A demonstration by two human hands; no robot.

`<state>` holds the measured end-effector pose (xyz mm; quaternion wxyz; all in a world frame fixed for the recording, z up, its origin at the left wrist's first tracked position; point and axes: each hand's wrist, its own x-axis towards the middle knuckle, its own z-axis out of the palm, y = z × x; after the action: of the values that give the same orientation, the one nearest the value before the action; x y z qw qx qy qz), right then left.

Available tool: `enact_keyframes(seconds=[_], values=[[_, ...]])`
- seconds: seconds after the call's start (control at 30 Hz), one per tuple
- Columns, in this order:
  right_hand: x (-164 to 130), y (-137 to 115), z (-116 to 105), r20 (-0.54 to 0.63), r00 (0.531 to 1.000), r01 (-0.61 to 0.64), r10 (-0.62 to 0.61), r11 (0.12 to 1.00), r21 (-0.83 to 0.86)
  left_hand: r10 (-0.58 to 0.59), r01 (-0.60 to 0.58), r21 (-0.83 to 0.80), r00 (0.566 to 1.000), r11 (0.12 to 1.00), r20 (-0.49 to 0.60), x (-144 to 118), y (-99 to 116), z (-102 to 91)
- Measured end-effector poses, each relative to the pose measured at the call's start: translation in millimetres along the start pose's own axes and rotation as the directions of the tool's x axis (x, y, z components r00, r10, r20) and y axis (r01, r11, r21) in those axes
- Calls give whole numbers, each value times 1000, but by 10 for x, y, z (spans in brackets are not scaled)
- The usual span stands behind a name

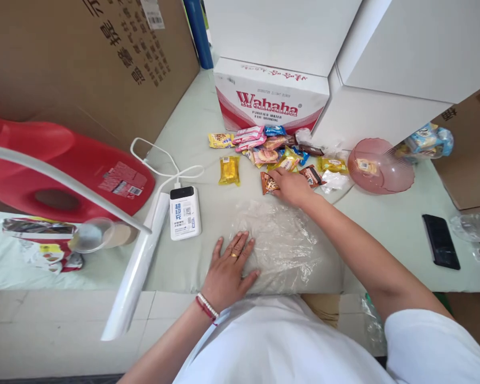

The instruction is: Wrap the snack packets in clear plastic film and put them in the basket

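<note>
A wide pale counter (208, 213) is seen from above, walled at the back by a big cardboard box (84, 53) on the left and white boxes (384, 48) on the right, with a red-and-white Wahaha carton (270, 98) set between them. A red plastic seat (64, 165) is lying at the far left. At the near edge a clear plastic sheet (288, 245) is spread flat, and the left hand (228, 269) is pressed palm-down on its left border, fingers (234, 245) splayed and released, nothing grasped. A white roll (138, 266) is laid slantwise left of that hand. A pink bowl (378, 165) is tipped at the right. In front of the carton a heap of snack packets (272, 149) is scattered. The right hand (290, 186) is stretched to the heap's near edge, fingers curled onto a brown packet (269, 183) just beyond the sheet. A white power bank (184, 212) is cabled beside the roll, and a black phone (440, 240) is lying far right.
</note>
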<state>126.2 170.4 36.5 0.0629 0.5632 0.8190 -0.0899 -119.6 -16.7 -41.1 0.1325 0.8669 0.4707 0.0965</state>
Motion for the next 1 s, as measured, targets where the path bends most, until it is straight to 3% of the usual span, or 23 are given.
enact_keyframes(seconds=[0.17,0.27,0.33,0.47,0.57,0.67,0.73,0.8,0.9,1.0], values=[[53,-112,49,60,997,-49,56,994,-101,-93,93,29,996,995,-12,14,38,60],[-171,-57,-66,38,995,-86,89,994,-74,-145,145,27,989,989,-10,46,73,69],[-410,30,-174,-60,987,-146,146,989,-2,-161,161,14,987,987,-1,72,95,62],[-985,249,-255,-260,920,-200,292,923,329,-199,199,-14,980,980,9,107,117,55],[-1351,404,-87,-185,901,-211,393,770,602,-227,227,-24,974,974,-8,95,107,57],[-1552,560,129,-110,826,-351,552,658,666,-229,229,-20,973,973,-3,43,83,48],[-1581,654,198,-138,771,-436,622,673,598,-225,225,-2,974,974,6,-1,71,38],[-1526,721,196,-210,796,-422,568,769,479,-227,227,23,974,974,2,-40,68,34],[-1293,758,159,-269,921,-208,282,939,273,-229,230,46,973,972,-15,-76,73,41],[-947,736,185,-165,986,-2,25,991,136,-216,217,49,976,975,-25,-90,73,54]])
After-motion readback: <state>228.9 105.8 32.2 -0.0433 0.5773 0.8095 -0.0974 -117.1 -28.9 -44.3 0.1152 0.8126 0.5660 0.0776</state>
